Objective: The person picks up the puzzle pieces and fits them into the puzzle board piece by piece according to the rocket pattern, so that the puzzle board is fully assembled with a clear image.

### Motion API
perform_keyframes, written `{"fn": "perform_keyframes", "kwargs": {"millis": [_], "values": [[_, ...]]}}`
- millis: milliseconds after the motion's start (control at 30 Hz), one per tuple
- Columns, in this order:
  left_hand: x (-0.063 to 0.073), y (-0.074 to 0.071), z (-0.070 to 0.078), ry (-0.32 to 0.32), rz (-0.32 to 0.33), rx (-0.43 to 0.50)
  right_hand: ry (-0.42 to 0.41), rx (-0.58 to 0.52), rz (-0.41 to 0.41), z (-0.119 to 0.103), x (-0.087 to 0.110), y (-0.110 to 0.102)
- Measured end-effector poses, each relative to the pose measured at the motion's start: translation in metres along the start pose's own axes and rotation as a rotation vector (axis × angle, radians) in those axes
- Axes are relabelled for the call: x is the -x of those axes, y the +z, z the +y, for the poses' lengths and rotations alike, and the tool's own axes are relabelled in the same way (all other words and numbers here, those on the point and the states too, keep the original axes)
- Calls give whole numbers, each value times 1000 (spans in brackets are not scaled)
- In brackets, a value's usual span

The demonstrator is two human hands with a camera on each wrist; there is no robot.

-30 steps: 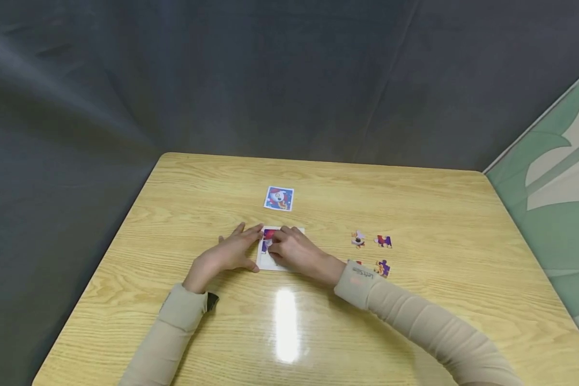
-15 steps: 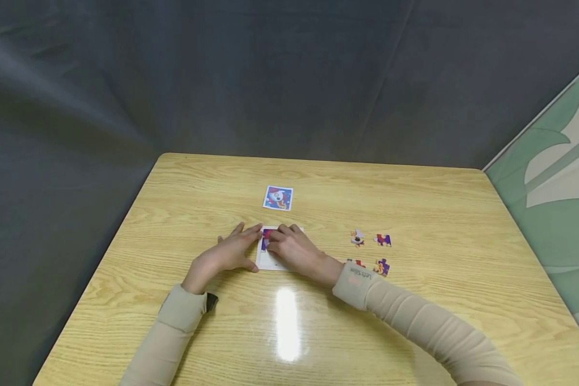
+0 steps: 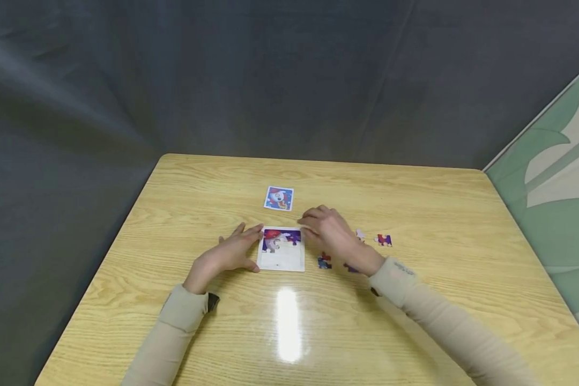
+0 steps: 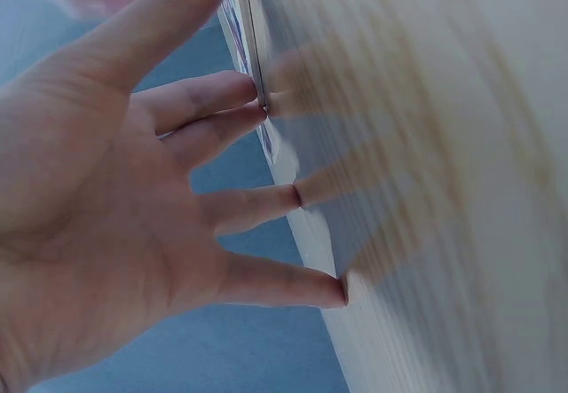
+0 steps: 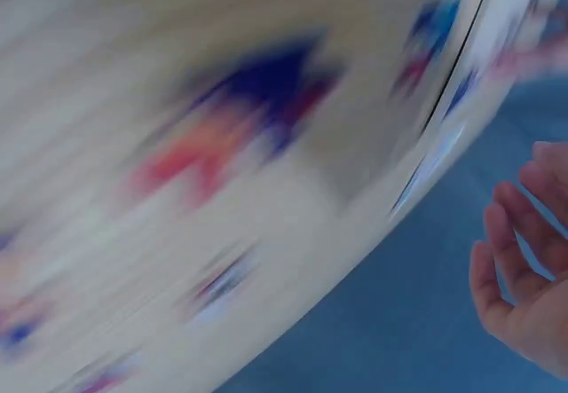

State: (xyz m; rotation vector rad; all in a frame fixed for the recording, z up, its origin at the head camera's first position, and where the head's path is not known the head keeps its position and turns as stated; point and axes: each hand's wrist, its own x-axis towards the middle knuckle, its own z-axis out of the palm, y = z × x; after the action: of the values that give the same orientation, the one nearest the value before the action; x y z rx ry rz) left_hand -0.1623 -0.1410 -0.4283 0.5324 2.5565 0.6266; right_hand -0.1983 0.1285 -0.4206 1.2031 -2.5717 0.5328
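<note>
A white square puzzle tray [image 3: 282, 261] lies on the table, with joined purple, red and grey jigsaw pieces [image 3: 272, 242] along its top and upper left. My left hand [image 3: 229, 251] rests at its left edge, fingers spread; in the left wrist view the fingertips [image 4: 330, 292] touch the tabletop and tray side. To the tray's right, my right hand [image 3: 332, 231] hovers with loosely bent fingers and holds nothing, as the right wrist view shows too. Loose jigsaw pieces lie below and beyond it: a blue-red piece [image 3: 325, 261], a purple piece [image 3: 351, 268] and a red-purple piece [image 3: 384, 240].
Behind the tray lies a small picture card [image 3: 279, 198] with a white figure on blue. The wooden table [image 3: 198, 182] meets a dark curtain [image 3: 289, 80] at the back. Several loose pieces appear blurred in the right wrist view.
My right hand has left the tray and moved right toward the loose pieces, uncovering the joined pieces in the tray. My left hand stays in place.
</note>
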Motion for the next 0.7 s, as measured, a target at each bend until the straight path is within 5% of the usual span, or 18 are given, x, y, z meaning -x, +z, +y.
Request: {"fn": "perform_keyframes", "kwargs": {"millis": [200,333,500,700], "values": [[-1,0,0,-13,-17,-7,185,-65,52,59,58,-28],[-1,1,-1,-19,-21,-12,235,-109,15,69,91,-33],[0,1,-2,-23,-18,-7,237,-94,-47,66,105,-30],[-2,3,-3,-17,-15,2,173,13,15,67,105,-25]]}}
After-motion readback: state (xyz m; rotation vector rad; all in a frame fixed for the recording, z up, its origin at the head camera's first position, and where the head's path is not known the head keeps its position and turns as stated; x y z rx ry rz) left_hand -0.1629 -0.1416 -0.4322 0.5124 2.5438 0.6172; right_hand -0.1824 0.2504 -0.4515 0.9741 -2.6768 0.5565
